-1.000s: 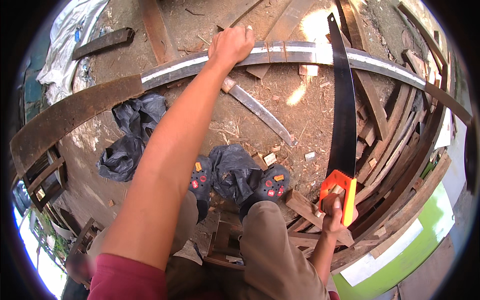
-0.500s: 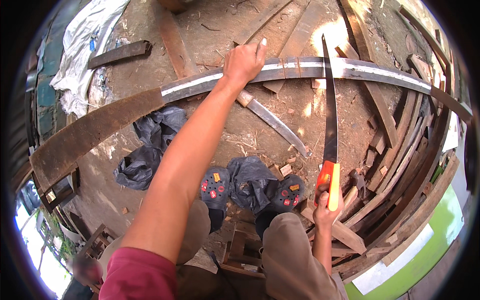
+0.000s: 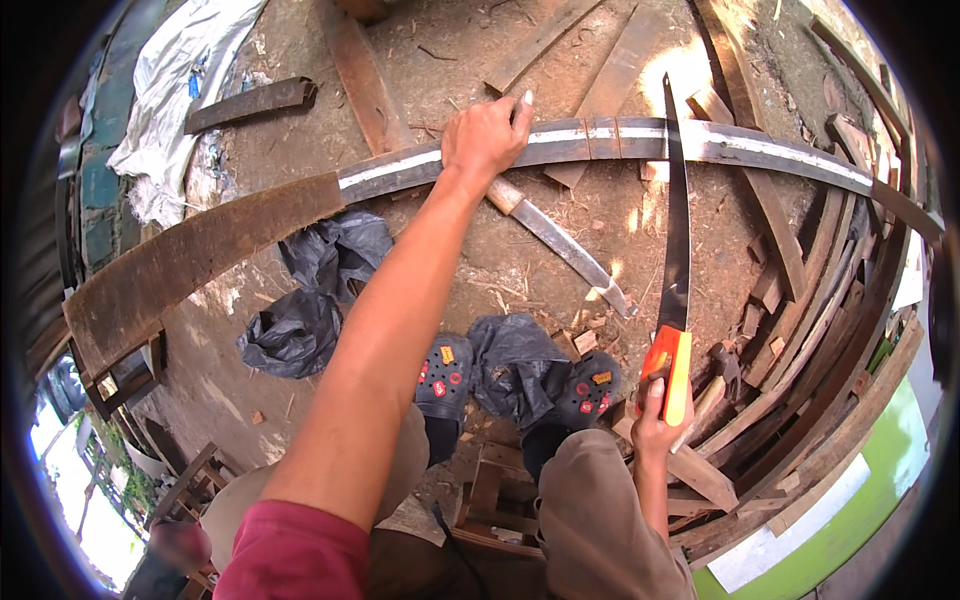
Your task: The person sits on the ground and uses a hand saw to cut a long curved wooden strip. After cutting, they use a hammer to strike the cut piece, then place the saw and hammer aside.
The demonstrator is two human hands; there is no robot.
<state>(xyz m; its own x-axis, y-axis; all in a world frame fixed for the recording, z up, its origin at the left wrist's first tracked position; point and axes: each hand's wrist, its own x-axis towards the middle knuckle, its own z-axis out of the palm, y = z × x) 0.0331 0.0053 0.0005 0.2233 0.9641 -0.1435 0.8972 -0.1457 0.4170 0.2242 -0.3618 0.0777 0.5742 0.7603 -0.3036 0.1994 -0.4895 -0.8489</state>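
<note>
My left hand (image 3: 487, 135) presses down on a long dark plank (image 3: 230, 230) with a white-painted edge that runs across the view, raised above the ground. My right hand (image 3: 655, 420) grips the orange and yellow handle of a hand saw (image 3: 676, 250). Its dark blade points away from me and its tip lies across the plank, to the right of my left hand. My feet in dark clogs (image 3: 445, 375) stand on the dirt below.
A machete (image 3: 560, 245) lies on the dirt under the plank. Black plastic bags (image 3: 310, 300) lie at the left and between my feet. Stacked wooden slats (image 3: 800, 300) fill the right side. A white sheet (image 3: 170, 100) and loose boards lie beyond.
The view has shifted, so the plank and my left hand sit lower in the picture. The saw has swung more upright, with its blade across the plank near my left hand.
</note>
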